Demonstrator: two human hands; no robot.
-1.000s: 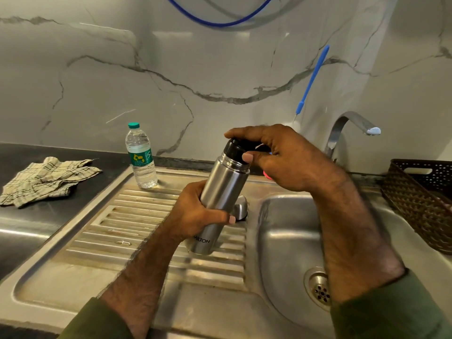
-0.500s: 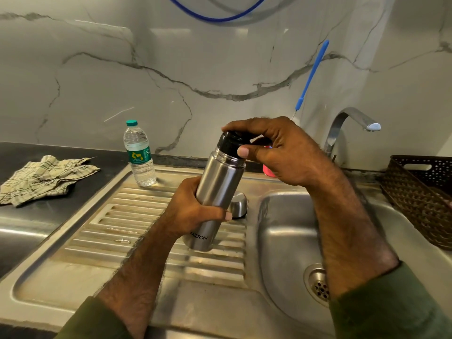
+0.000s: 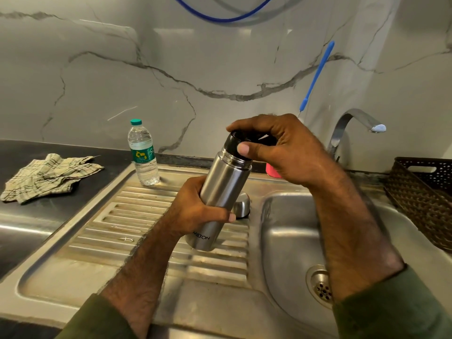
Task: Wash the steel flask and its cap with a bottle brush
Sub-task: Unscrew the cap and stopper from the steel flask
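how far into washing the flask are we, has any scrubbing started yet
Early stage; no scrubbing shows. Done: the steel outer cap is off and lies on the drainboard. In hand: the left hand grips the flask, tilted above the drainboard, while the right hand grips its black stopper. Left: opening it, then brushing; the blue bottle brush leans on the wall, and no water runs from the tap.

Flask showing silver steel, black stopper. Cloth showing beige-green plaid; brush handle showing blue, basket brown.
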